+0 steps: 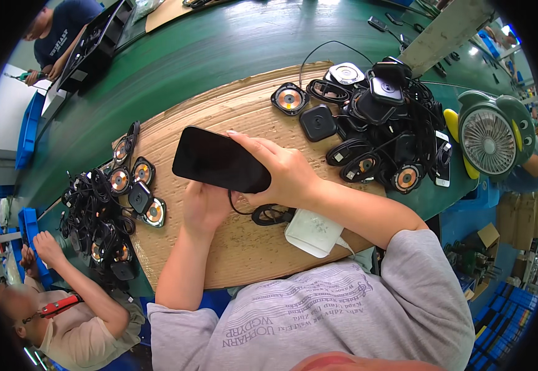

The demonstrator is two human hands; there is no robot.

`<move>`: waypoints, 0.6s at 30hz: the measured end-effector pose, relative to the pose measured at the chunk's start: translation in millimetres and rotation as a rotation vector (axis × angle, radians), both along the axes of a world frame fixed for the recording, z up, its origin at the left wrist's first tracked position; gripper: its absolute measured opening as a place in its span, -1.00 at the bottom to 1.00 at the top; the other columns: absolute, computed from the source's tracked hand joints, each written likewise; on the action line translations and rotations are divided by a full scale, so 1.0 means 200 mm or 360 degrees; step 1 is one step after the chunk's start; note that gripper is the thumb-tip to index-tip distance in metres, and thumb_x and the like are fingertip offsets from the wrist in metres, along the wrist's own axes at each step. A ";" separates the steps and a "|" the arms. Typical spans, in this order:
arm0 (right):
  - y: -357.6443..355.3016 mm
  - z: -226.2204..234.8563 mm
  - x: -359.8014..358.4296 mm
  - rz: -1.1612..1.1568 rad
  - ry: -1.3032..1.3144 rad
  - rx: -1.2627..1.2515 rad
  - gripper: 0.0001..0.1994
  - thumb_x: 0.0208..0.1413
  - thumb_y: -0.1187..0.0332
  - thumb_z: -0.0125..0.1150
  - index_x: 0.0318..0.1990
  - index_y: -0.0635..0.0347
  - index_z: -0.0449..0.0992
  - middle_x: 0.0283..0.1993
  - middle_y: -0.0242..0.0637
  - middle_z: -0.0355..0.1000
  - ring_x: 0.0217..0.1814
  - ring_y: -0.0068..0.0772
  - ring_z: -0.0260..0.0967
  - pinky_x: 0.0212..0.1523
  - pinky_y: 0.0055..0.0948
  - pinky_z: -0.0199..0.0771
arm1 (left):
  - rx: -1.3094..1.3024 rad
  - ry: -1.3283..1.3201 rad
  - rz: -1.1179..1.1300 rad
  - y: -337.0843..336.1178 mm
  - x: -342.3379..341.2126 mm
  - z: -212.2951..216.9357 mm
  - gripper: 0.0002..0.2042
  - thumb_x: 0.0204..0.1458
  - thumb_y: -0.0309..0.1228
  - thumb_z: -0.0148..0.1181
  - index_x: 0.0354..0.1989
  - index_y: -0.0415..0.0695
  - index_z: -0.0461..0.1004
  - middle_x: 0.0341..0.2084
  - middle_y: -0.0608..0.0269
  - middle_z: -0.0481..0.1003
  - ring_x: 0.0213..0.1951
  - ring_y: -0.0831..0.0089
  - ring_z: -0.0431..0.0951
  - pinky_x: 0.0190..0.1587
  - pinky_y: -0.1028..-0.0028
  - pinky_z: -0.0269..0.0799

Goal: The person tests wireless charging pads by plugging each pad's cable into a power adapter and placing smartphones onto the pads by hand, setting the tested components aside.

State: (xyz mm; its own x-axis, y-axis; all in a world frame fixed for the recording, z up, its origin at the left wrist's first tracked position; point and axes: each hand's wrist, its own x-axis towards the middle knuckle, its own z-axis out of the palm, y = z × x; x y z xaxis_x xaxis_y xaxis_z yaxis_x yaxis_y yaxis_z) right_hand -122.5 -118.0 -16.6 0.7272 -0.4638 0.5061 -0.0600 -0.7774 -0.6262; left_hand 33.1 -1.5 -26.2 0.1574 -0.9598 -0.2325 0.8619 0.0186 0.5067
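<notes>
A person in a grey printed T-shirt works at a green-topped table [219, 43] covered in part by a large sheet of brown corrugated cardboard [244, 111]. The right hand [284, 170] is clamped around a flat black rectangular smartphone [219, 159], fingers wrapped over its right end, holding it level above the cardboard with its dark screen facing up. The left hand [204, 207] sits just beneath the phone's lower edge, touching its underside; its fingers are hidden behind the phone, so whether they grip anything cannot be told. A thin black cable [238, 207] loops down from under the phone toward a coiled black cord [272, 214] lying on the cardboard, just beside a white rounded rectangular power adapter [313, 232] near the person's chest. To the right lies a tangled heap of black square wireless charging pads [380, 123] with their cords, some showing copper coils. A smaller heap of similar pads [120, 198] lies at the left edge of the cardboard. A green desk fan with a round grille [488, 139] stands at the far right. Another person's hand [46, 247] rests on the table at lower left, and a third person sits at the upper left.
</notes>
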 end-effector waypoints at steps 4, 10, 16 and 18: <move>0.01 0.01 -0.01 0.0020 0.0057 0.0074 -0.03 -0.39 0.30 0.48 0.37 0.03 0.21 0.12 -0.21 0.45 -0.17 -0.22 0.54 -0.33 -0.35 0.58 | -0.0125 0.0027 -0.0107 0.02 0.02 -0.05 -0.60 0.32 -0.22 -0.20 0.25 -0.03 0.33 0.14 0.21 0.45 0.09 0.38 0.49 -0.02 0.37 0.45; 0.02 0.01 -0.01 0.0026 0.0111 0.0135 -0.01 -0.43 0.41 0.48 0.37 0.07 0.22 0.15 -0.19 0.46 -0.10 -0.21 0.55 -0.24 -0.35 0.58 | -0.0238 0.0053 -0.0167 0.02 0.05 -0.10 -0.60 0.30 -0.30 -0.18 0.27 -0.10 0.30 0.17 0.15 0.43 0.15 0.34 0.46 0.05 0.35 0.44; -0.01 0.01 0.01 0.0071 -0.0057 0.0056 -0.04 -0.34 0.23 0.49 0.37 0.02 0.21 0.11 -0.23 0.46 -0.21 -0.23 0.55 -0.34 -0.34 0.57 | -0.0346 0.0075 -0.0121 0.00 0.02 -0.04 -0.58 0.26 -0.36 -0.12 0.29 -0.14 0.29 0.20 0.14 0.40 0.21 0.31 0.40 0.23 0.29 0.32; 0.01 0.03 0.01 0.0072 -0.0043 0.0069 -0.02 -0.37 0.28 0.51 0.38 0.03 0.20 0.08 -0.20 0.48 -0.20 -0.21 0.55 -0.30 -0.33 0.56 | -0.0424 0.0100 -0.0216 0.02 0.05 -0.10 -0.51 0.21 -0.35 -0.07 0.35 -0.09 0.20 0.28 0.19 0.33 0.28 0.29 0.34 0.28 0.25 0.28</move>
State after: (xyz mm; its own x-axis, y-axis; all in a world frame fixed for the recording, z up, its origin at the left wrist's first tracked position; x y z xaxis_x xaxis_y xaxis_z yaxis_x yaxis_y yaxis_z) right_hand -121.1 -115.9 -10.2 0.7341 -0.4530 0.5059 -0.0082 -0.7508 -0.6604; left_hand 43.6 1.7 -45.6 0.0169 -0.9995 0.0250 0.8952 0.0263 0.4448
